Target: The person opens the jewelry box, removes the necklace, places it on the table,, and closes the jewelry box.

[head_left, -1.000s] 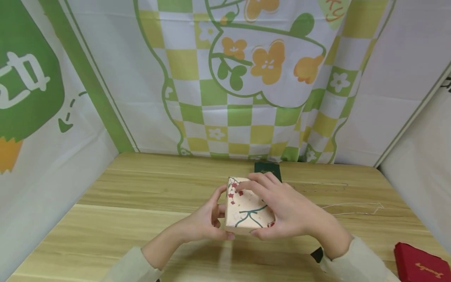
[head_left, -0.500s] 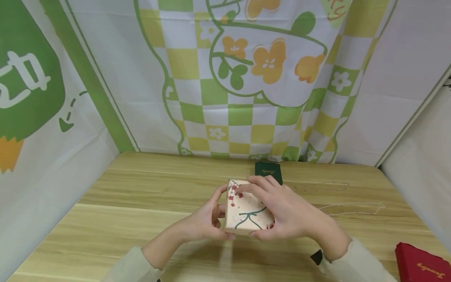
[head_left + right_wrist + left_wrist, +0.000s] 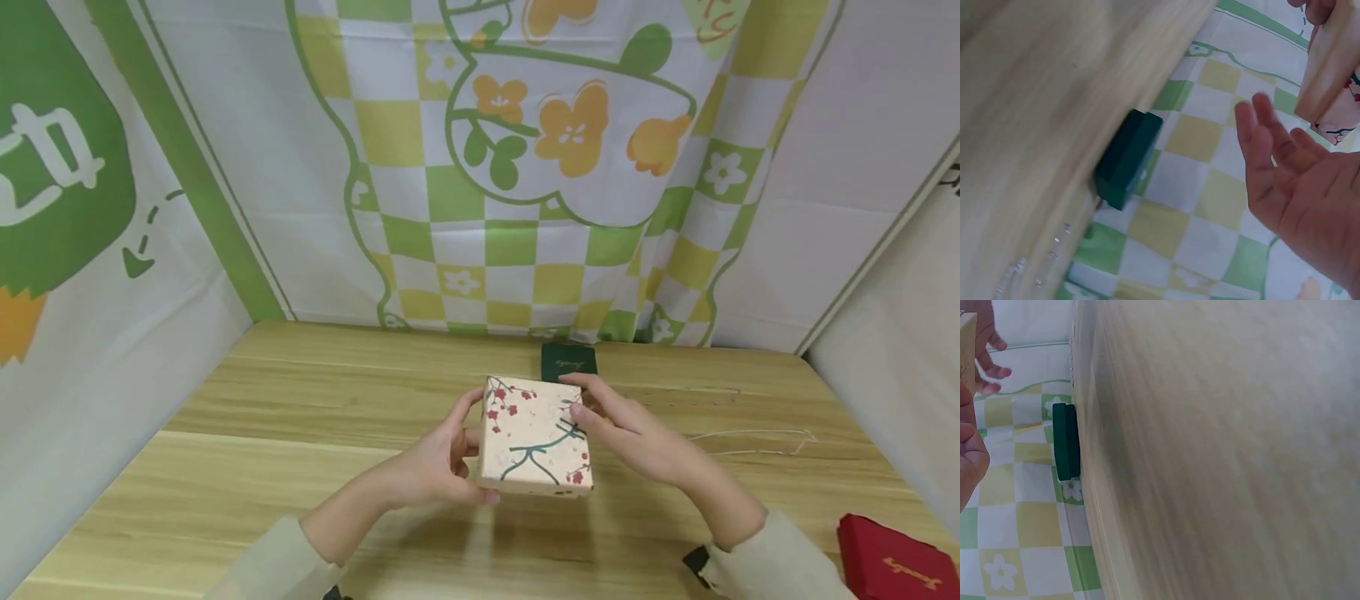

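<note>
A small cream gift box (image 3: 528,433) with red blossoms and a dark green bow motif is held above the wooden table. My left hand (image 3: 438,467) grips it by its left side, thumb at the near edge. My right hand (image 3: 641,437) is at the box's right edge, its thumb overlapping the lid's corner in the head view. In the right wrist view, the fingers of the right hand (image 3: 1310,187) are loosely extended, apart from the box (image 3: 1335,69). Only an edge of the box (image 3: 966,350) shows in the left wrist view.
A dark green jewelry box (image 3: 568,361) sits at the table's back edge. Right of it lie a fine beaded chain (image 3: 693,391) and a thin silvery necklace (image 3: 757,432). A red jewelry box (image 3: 896,562) with gold script is at the near right. A patterned curtain (image 3: 517,250) hangs behind.
My right hand has let go of the box and drawn back to the right, uncovering more of the lid. The left hand and the box have stayed nearly still.
</note>
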`<state>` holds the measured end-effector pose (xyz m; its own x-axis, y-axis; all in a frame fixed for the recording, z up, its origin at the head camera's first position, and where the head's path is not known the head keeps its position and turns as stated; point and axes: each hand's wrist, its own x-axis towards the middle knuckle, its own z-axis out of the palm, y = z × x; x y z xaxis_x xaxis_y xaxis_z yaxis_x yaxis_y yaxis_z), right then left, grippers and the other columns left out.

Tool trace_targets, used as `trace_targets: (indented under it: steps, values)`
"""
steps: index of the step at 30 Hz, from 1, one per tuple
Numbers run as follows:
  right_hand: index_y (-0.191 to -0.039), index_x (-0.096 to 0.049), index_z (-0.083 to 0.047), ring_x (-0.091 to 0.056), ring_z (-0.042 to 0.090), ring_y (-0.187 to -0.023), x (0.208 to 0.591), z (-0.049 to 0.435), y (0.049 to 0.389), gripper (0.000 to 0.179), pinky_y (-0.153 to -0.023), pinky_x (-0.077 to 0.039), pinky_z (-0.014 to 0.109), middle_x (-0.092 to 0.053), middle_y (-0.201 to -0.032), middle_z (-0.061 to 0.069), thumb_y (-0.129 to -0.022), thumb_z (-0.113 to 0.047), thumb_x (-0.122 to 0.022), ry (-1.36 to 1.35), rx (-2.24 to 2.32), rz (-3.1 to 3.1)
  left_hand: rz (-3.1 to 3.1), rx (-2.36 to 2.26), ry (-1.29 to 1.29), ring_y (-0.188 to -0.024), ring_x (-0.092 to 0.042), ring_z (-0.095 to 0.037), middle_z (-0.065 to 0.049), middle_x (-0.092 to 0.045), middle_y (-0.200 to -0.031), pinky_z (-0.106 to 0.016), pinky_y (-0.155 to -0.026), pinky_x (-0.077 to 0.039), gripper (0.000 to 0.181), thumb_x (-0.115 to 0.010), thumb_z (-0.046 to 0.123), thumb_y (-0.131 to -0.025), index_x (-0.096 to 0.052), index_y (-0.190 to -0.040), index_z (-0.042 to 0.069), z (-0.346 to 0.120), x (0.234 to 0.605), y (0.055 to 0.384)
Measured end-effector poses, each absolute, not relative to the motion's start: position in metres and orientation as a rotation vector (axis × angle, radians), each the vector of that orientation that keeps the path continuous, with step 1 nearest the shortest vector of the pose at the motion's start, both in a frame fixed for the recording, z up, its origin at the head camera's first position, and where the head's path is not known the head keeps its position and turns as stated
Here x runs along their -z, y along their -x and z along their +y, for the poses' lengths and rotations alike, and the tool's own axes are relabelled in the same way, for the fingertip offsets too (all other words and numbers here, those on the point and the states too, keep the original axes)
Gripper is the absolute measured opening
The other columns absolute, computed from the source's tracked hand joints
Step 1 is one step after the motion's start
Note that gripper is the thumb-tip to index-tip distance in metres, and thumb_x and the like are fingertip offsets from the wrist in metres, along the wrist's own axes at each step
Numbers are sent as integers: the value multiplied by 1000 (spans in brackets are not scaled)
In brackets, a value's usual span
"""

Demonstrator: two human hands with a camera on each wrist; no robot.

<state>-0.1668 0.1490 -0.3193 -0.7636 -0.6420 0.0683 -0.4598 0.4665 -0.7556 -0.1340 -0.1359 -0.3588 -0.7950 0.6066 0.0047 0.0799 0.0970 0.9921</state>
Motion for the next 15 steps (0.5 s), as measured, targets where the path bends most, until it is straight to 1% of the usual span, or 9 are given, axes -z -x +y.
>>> trace_targets:
  steps: [3,5,8,10,11,12,14,15]
  values:
    - [-147,-35,-16,-58,24,-118,325,151,169,42,-95,-51,43,-57,-133,11,-108,-31,-38,939,1307,2308,1983,-1733,-679,-111,-63,-24,-14,-69,-122,-27,-71,-47,116,-78,1,-74,1,-155,26,-135,358,136]
    - [-146,-35,-14,-61,21,-111,328,152,170,41,-90,-54,39,-56,-131,14,-108,-27,-40,920,1393,2182,1998,-1716,-674,-112,-63,-23,-13,-69,-122,-28,-73,-49,117,-78,1,-73,1,-155,27,-134,358,137]
    - [-145,-35,-9,-66,20,-100,331,152,172,42,-82,-58,42,-58,-125,18,-107,-25,-41,860,1473,2070,2001,-1697,-662,-115,-62,-23,-12,-68,-123,-34,-80,-52,117,-79,3,-75,2,-155,27,-134,357,138]
    - [-139,-38,-7,-65,18,-98,332,151,172,39,-81,-57,41,-57,-119,15,-107,-27,-43,802,1492,2057,1963,-1708,-662,-118,-62,-26,-16,-66,-127,-37,-88,-53,116,-79,5,-77,4,-156,25,-134,357,139]
    - [-133,-40,-5,-63,18,-97,334,151,173,36,-81,-56,41,-54,-115,14,-106,-28,-44,773,1498,2055,1944,-1713,-663,-119,-61,-27,-19,-64,-129,-38,-91,-53,115,-79,6,-79,5,-157,23,-134,357,139]
    - [-130,-41,-5,-61,17,-97,335,151,173,34,-82,-55,41,-53,-112,13,-106,-29,-45,749,1502,2053,1923,-1715,-657,-120,-61,-27,-21,-62,-131,-37,-94,-52,114,-79,10,-81,5,-157,22,-135,357,140]
    - [-124,-41,-3,-58,17,-97,337,151,174,32,-83,-54,41,-48,-109,10,-105,-29,-46,711,1503,2060,1916,-1707,-622,-115,-60,-27,-23,-59,-136,-34,-91,-52,106,-75,22,-88,4,-158,20,-136,356,140]
    - [-120,-39,-3,-57,17,-96,338,151,174,32,-83,-53,41,-47,-106,10,-105,-29,-47,699,1500,2072,1937,-1690,-585,-109,-61,-26,-21,-59,-134,-33,-89,-51,101,-72,30,-91,3,-159,20,-136,356,140]
